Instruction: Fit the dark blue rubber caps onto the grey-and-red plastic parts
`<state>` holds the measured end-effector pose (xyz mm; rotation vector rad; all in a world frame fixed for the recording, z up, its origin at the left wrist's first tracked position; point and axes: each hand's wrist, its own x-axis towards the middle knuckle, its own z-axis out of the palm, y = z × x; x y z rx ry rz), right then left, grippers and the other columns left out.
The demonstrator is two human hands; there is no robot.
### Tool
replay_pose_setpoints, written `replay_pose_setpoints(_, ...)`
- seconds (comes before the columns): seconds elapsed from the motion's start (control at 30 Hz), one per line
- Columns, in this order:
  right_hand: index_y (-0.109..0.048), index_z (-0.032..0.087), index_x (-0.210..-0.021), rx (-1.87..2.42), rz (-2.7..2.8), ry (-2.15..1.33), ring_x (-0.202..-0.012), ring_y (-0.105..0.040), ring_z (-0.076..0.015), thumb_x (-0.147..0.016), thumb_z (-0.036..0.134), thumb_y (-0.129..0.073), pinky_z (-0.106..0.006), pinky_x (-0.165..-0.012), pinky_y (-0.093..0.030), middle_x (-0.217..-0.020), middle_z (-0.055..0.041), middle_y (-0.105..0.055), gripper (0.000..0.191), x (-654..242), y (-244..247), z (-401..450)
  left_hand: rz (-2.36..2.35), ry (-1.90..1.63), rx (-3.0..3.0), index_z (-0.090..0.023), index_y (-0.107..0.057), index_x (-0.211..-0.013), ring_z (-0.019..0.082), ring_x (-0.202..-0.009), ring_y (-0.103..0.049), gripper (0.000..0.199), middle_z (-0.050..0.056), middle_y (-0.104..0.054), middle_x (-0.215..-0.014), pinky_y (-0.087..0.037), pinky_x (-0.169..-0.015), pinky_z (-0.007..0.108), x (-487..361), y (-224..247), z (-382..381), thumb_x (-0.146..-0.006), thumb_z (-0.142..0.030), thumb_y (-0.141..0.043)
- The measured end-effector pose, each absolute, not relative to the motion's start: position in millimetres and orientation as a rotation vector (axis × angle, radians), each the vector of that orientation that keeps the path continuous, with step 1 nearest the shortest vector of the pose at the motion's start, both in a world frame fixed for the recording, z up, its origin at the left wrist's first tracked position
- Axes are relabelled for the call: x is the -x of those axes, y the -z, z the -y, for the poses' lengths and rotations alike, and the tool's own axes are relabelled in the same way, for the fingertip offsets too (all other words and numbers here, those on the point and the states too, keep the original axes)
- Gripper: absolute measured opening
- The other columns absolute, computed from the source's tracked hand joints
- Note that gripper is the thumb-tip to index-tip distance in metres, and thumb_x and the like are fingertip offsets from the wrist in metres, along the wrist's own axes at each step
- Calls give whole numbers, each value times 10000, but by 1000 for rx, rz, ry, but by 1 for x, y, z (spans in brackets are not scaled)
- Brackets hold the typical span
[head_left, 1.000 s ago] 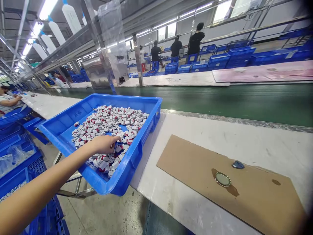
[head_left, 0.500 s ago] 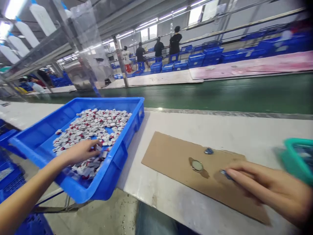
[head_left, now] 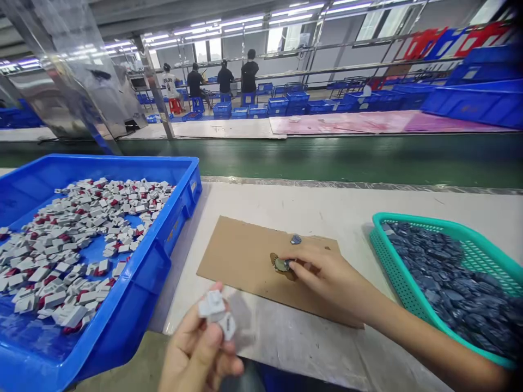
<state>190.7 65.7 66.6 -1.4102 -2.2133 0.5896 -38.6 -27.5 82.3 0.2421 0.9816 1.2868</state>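
Note:
My left hand [head_left: 200, 348] grips small white plastic pieces [head_left: 213, 306] between thumb and fingers, over the table's front edge. Over the cardboard sheet [head_left: 241, 245], my right hand [head_left: 316, 269] pinches a small dark blue piece [head_left: 287, 263] at the right side of a round, shallow dish-like thing [head_left: 280, 264]. Its fingers partly hide the piece. Another dark blue piece [head_left: 296, 239] lies on the cardboard behind that dish. To the left, a blue crate [head_left: 163, 239] holds many white and red pieces [head_left: 81, 239].
A green basket [head_left: 392, 277] full of dark blue pieces [head_left: 445, 272] stands at the right on the white table [head_left: 327, 212]. Beyond runs a green conveyor belt [head_left: 327, 155]. Several people [head_left: 249, 76] and blue crates [head_left: 298, 100] are in the background.
My left hand has come out of the blue crate with white pieces in it. My right hand has moved left to the round dish with the dark piece. The view has swung right.

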Motion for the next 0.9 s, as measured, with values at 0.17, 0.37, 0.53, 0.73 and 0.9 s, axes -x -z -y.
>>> replay_pose_setpoints(0.17,-633,162,-979,1377,2329,-356,-786,-591,-179,-863,176,-386,-323,-692,-479,-864,-67,-636,273,-184,-64,-69,-975,-1193,-131,-208,-686,-951,72,-513,-541,436,-11,-585,-639,-521,-474,160,19,-74,30,-534,-214,-813)
replay_pose_setpoints(0.37,-596,181,-1013,1484,2397,-426,-767,-590,-181,-857,199,-416,-297,-655,-467,-885,-43,-643,239,-184,-61,-74,-1025,-1195,-87,-197,-697,-925,58,-497,-534,465,-19,-590,-617,-519,-467,148,26,-64,32,-487,-262,-838)
replay_pose_setpoints(0.53,-627,188,-962,1377,2584,-362,-888,-553,-215,-855,200,-441,-334,-740,-445,-967,-67,-607,215,-186,-65,-83,-1016,-1180,-99,-170,-699,-910,62,-492,-535,507,-17,-589,-582,-498,-453,146,22,-58,30,-449,-325,-846)
replay_pose_setpoints(0.73,-658,197,-889,1439,2618,-384,-812,-557,-196,-824,186,-506,-323,-695,-424,-889,-55,-595,165,-184,-74,-89,-1023,-1186,-151,-158,-699,-876,128,-582,-611,549,21,-646,-614,-491,-438,163,25,-57,30,-388,-353,-859)
replay_pose_setpoints(0.9,-664,205,-898,1467,2560,-393,-803,-555,-202,-829,216,-494,-325,-672,-424,-872,-53,-597,184,-186,-73,-90,-1059,-1226,-84,-158,-705,-769,126,-554,-643,474,33,-700,-628,-472,-413,132,24,-60,29,-347,-291,-873)
